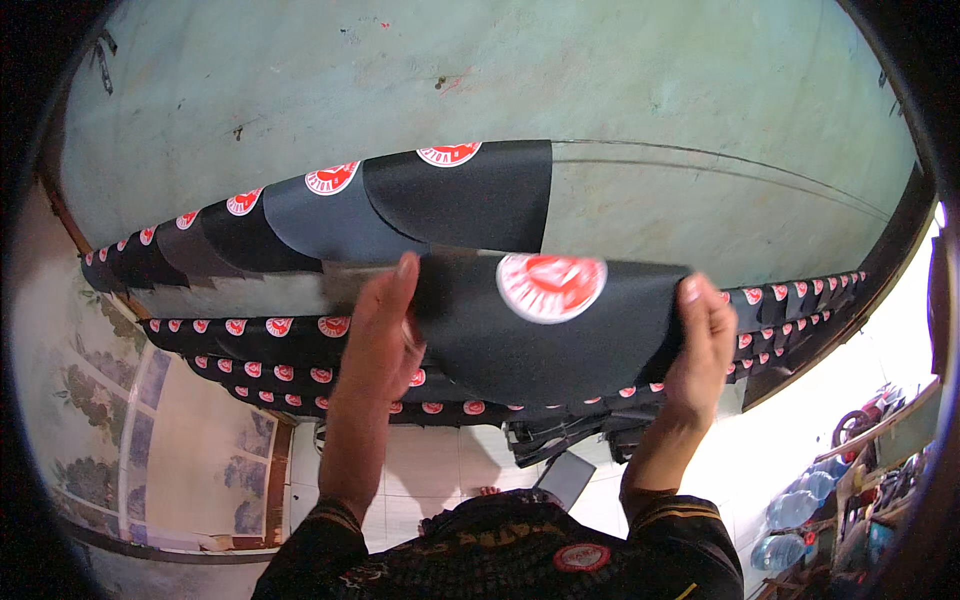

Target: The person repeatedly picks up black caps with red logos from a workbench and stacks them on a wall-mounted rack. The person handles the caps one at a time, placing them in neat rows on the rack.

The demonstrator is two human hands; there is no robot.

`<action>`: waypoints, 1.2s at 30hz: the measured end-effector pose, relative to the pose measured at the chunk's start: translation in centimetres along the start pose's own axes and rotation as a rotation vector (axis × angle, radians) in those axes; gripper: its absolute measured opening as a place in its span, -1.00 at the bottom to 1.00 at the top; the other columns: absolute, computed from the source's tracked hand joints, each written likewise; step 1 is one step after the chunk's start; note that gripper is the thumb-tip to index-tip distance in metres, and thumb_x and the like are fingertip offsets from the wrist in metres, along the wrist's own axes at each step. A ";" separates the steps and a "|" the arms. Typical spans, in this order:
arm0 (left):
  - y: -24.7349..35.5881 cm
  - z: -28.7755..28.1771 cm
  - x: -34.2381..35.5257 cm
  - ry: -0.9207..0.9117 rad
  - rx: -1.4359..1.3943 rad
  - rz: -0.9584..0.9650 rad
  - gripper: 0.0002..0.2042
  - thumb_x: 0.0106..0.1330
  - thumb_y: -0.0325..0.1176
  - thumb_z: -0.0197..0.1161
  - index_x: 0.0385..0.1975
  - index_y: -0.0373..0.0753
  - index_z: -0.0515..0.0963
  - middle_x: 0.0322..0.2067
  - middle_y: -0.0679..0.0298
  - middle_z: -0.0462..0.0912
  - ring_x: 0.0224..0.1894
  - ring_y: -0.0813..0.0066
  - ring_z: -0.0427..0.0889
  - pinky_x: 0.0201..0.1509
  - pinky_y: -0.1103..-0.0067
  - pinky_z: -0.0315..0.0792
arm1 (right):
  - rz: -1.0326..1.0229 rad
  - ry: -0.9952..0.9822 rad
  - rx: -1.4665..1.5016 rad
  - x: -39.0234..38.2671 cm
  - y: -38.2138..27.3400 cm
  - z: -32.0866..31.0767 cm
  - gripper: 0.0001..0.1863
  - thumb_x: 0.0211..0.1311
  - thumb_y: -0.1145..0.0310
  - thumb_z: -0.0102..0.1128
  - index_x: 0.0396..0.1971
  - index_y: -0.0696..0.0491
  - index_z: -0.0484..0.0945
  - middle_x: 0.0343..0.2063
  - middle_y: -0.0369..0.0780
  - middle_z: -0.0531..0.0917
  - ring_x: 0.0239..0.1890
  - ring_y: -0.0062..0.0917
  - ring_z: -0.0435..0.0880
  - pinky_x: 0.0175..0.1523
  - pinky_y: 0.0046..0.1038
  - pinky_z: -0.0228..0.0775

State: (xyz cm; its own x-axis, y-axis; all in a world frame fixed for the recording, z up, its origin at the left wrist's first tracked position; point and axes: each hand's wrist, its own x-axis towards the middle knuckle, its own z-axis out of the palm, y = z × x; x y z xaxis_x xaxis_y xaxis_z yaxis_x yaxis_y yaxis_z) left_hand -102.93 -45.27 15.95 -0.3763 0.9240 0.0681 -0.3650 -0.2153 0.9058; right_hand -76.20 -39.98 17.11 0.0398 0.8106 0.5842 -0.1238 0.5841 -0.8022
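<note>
Between my hands a black fabric piece (560, 355) is stretched out, with a round red and white print at its upper edge. My left hand (388, 335), slightly blurred, is closed on its left end with the thumb pointing up. My right hand (703, 340) grips the right end, thumb on the front and fingers curled. Whether the piece's upper edge rests on a string I cannot tell. Just beyond it, overlapping black and grey fabric pieces (460, 200) with the same print hang in a row along a wall.
Thin strings (720, 155) run to the right along the pale green wall (650, 80). Lower rows of printed pieces (250, 328) hang nearer me, with more at the right (790, 295). Large clear bottles (780, 550) stand at the lower right; a grey flat object (567, 480) is on the tiled floor.
</note>
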 end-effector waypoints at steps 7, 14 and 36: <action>8.6 8.1 6.6 -0.363 0.203 0.530 -0.86 0.30 -0.28 0.24 -0.41 -0.19 0.54 -0.47 0.39 0.57 -0.37 0.74 0.52 -0.25 0.70 0.40 | -0.006 0.058 -0.066 12.2 -3.5 -2.8 -0.52 0.17 0.02 0.21 -0.15 0.17 0.61 -0.21 -0.24 0.62 -0.18 -0.58 0.52 -0.02 -0.56 0.29; 10.7 12.2 14.3 -0.435 -0.108 0.388 -0.85 0.36 -0.34 0.13 -0.37 -0.27 0.55 -0.40 0.26 0.61 -0.40 0.49 0.57 -0.33 0.56 0.52 | 0.015 -0.167 0.171 23.3 -3.7 -3.2 -0.63 0.22 0.19 0.21 -0.17 0.21 0.58 -0.31 -0.20 0.61 -0.30 -0.56 0.54 -0.16 -0.51 0.39; 2.6 1.4 4.5 0.322 1.028 0.930 -0.73 0.25 -0.28 0.30 -0.57 -0.30 0.45 -0.74 0.36 0.41 -0.63 0.66 0.40 -0.54 0.63 0.29 | 0.225 -0.251 0.060 14.9 6.8 -2.4 -0.64 0.40 0.17 0.00 -0.18 0.20 0.55 -0.34 -0.30 0.64 -0.33 -0.69 0.53 -0.15 -0.59 0.32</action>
State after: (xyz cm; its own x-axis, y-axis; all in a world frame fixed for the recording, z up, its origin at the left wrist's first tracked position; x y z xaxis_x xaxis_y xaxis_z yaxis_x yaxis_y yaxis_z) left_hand -104.35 -41.26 19.23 -0.3573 0.4347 0.8267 0.8370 -0.2439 0.4899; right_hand -74.06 -23.82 20.05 -0.2397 0.8792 0.4118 -0.1603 0.3825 -0.9100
